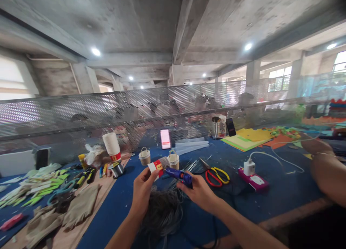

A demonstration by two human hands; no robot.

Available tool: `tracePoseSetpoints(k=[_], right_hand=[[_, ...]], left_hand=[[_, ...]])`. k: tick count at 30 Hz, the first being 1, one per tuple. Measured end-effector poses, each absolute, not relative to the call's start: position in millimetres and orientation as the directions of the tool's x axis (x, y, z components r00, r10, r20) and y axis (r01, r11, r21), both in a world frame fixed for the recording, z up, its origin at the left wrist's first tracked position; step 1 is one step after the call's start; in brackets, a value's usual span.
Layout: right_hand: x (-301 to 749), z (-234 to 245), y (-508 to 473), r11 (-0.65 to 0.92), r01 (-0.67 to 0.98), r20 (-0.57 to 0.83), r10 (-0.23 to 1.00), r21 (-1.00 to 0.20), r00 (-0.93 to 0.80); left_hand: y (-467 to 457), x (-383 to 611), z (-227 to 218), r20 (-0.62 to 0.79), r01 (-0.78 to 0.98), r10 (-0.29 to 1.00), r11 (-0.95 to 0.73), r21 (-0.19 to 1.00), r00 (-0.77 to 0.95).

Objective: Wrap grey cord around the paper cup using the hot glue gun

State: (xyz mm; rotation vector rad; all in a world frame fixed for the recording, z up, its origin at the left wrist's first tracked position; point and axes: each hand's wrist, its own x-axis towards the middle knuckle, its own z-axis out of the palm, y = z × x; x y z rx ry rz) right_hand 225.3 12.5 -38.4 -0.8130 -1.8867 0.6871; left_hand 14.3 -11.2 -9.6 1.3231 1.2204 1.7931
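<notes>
A: Where's the white paper cup with a red and yellow print point(156, 166)?
B: Above the blue-topped table point(115, 209), near the middle, tipped on its side. The left hand point(144, 182) grasps it between thumb and fingers.
A: And the right hand point(199, 192)?
B: Wrapped around a dark blue plastic glue gun point(175, 174), its front end pointing left, right by the cup. I can't tell whether they touch.
A: What's around them?
B: Just below, on the near side, a loose bundle of dark grey strands point(163, 209). Beyond the cup, two small pale cups with looped handles, one left point(145, 158), one right point(174, 161). To the right, scissors with red and yellow handles point(217, 177).
A: Further out?
B: Right, a magenta power block point(253, 179) with a white plug-in charger point(249, 167); far right, yellow and green sheets point(247, 140). On the left, a tall stack of white paper cups point(111, 144) behind a silvery spool point(118, 169); nearer, greyish-beige fabric gloves point(81, 207).
A: Anyone else?
B: Another person's forearm point(328, 169), at the right edge.
</notes>
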Motion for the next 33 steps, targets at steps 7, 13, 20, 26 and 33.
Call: tracePoseSetpoints(k=[7, 13, 20, 26, 33], right_hand=[[227.2, -33.7, 10.6, 0.676, 0.300, 0.575, 0.733, -0.673, -0.362], [228.7, -33.6, 10.3, 0.691, 0.393, 0.573, 0.723, -0.606, -0.387], [228.2, -34.5, 9.0, 0.688, 0.455, 0.573, 0.724, -0.565, -0.384], [227.9, -32.9, 9.2, 0.697, 0.447, 0.581, 0.716, -0.561, -0.387], [227.2, -32.6, 9.5, 0.699, 0.416, 0.591, 0.715, -0.582, -0.373]], left_hand=[[-12.1, 13.7, -10.1, 0.407, 0.087, 0.853, -0.402, 0.912, -0.327], [-12.2, 13.9, -9.2, 0.410, 0.077, 0.853, -0.408, 0.910, -0.323], [-14.5, 14.9, -6.6, 0.410, 0.082, 0.853, -0.407, 0.910, -0.324], [-14.9, 15.9, -5.7, 0.416, 0.084, 0.850, -0.412, 0.907, -0.323], [-15.3, 14.9, -6.8, 0.432, 0.120, 0.857, -0.415, 0.902, -0.281]])
